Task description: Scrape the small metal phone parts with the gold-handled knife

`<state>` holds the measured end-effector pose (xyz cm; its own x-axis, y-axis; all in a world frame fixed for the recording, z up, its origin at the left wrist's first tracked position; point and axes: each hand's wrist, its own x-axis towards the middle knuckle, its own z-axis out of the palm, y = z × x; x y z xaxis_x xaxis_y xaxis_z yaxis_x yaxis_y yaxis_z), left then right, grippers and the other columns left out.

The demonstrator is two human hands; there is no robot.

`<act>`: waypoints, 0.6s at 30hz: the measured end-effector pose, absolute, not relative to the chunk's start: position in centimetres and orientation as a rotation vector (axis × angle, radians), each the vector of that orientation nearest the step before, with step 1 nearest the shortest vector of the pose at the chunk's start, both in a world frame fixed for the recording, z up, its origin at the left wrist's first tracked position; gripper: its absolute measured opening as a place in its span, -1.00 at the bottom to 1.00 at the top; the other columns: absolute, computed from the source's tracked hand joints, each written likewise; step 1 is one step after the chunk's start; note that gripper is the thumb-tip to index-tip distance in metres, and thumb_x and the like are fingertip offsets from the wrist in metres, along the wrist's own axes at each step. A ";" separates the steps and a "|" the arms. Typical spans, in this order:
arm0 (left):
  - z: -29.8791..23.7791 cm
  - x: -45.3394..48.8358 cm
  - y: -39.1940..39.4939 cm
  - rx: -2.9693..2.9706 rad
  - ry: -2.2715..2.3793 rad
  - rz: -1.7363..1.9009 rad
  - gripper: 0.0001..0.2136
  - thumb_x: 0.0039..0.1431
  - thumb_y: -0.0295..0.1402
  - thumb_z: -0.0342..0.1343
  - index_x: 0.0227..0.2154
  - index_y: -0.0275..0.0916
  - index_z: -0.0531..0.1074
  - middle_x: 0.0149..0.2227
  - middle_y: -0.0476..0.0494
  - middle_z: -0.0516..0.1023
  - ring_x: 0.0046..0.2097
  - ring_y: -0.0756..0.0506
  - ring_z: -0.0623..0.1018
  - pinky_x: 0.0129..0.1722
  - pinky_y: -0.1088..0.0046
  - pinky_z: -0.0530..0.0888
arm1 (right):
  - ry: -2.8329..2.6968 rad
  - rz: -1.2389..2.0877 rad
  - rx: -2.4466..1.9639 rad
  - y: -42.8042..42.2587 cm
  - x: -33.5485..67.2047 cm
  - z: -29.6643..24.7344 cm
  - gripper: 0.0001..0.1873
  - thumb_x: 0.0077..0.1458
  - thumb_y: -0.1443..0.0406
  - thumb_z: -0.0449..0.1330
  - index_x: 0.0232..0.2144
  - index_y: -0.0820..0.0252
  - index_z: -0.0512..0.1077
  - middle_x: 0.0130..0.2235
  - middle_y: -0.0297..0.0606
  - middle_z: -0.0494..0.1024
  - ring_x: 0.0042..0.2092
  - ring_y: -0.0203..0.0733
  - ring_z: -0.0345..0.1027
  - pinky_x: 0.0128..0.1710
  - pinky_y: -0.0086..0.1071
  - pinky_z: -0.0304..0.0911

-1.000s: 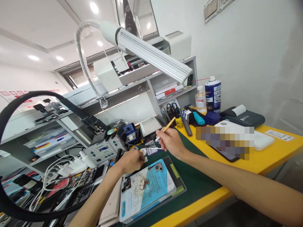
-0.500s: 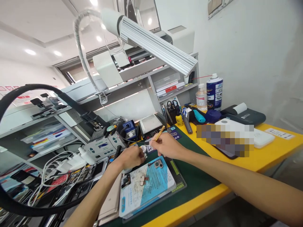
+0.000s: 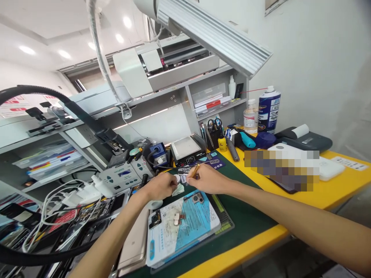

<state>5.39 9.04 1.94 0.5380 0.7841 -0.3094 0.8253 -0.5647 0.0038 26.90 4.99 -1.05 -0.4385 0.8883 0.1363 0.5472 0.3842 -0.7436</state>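
My left hand (image 3: 162,186) is closed, its fingertips pinched at a crumpled pale tissue (image 3: 179,190) low over the green mat. Across from it, my right hand (image 3: 210,178) grips a slim tool with a golden-brown handle (image 3: 196,170); its working end is too small to make out. Just nearer than both hands lies a blue-and-white pad (image 3: 188,239). On it rest a grey metal phone part (image 3: 198,197), a small copper-and-silver piece (image 3: 177,219) and a black camera-like part (image 3: 155,219).
A rose-gold tablet-like device (image 3: 131,247) lies left of the pad, beside cables and phone parts. Behind stand a grey soldering station (image 3: 124,174) and a flat heating plate (image 3: 185,150). A lamp (image 3: 214,34) hangs overhead. At right are a spray can (image 3: 268,112) and white device (image 3: 327,168).
The view has shifted, tilting downward a little. My right hand has turned the tool so its handle shows less, and more of the pale tissue shows by my left fingertips.
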 end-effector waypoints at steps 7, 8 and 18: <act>1.7 5.3 9.2 2.667 1.374 -0.380 -0.70 0.34 -0.20 0.13 0.03 -0.25 0.43 0.04 -0.20 0.51 -0.02 -0.14 0.56 -0.03 0.16 0.56 | -2.147 0.879 -1.148 5.8 26.2 -1.9 -0.67 0.30 0.19 0.23 0.02 0.27 0.46 0.01 -0.18 0.53 -0.08 -0.05 0.49 -0.13 -0.16 0.48; 1.7 5.4 9.2 2.673 1.380 -0.374 -0.70 0.34 -0.20 0.13 0.03 -0.25 0.43 0.04 -0.20 0.50 -0.02 -0.14 0.55 -0.03 0.16 0.55 | -2.149 0.885 -1.143 5.9 26.1 -2.0 -0.67 0.30 0.19 0.23 0.02 0.27 0.46 0.02 -0.18 0.53 -0.08 -0.05 0.49 -0.14 -0.17 0.48; 1.9 6.0 8.8 2.702 1.418 -0.371 -0.71 0.34 -0.21 0.13 0.03 -0.23 0.43 0.05 -0.20 0.50 -0.01 -0.14 0.55 -0.02 0.17 0.55 | -2.173 0.879 -1.200 6.0 25.9 -2.3 -0.72 0.31 0.18 0.22 -0.07 0.29 0.49 -0.09 -0.22 0.57 -0.17 -0.13 0.51 -0.22 -0.25 0.48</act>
<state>6.01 8.75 1.90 0.5459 0.8017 -0.2433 0.8182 -0.5727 -0.0513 25.86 5.99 -2.33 -0.4841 0.8672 0.1165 0.5423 0.4019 -0.7379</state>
